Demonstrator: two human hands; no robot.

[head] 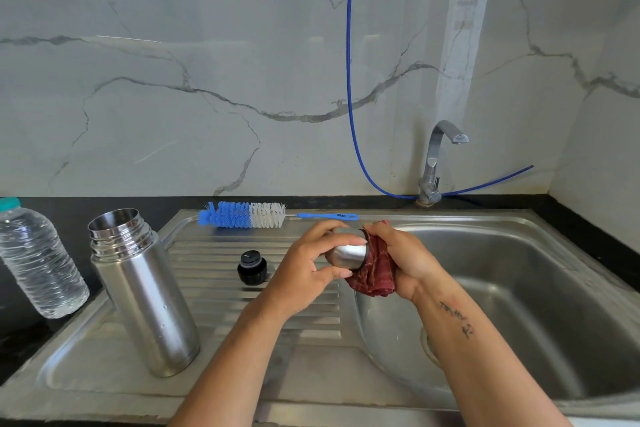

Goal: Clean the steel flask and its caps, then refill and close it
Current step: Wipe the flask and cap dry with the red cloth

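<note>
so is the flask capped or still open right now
Open. The steel flask stands upright on the drainboard with its threaded mouth bare; the black cap sits beside it.

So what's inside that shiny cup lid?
The red cloth, pushed into the steel cap by the right hand; the left hand grips the cap. Its inside is hidden.

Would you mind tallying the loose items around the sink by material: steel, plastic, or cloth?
Steel: 2, the flask and the steel cap held by the left hand.
Plastic: 3, the black cap, brush, water bottle.
Cloth: 1, the red cloth in the right hand.
Total: 6
</note>
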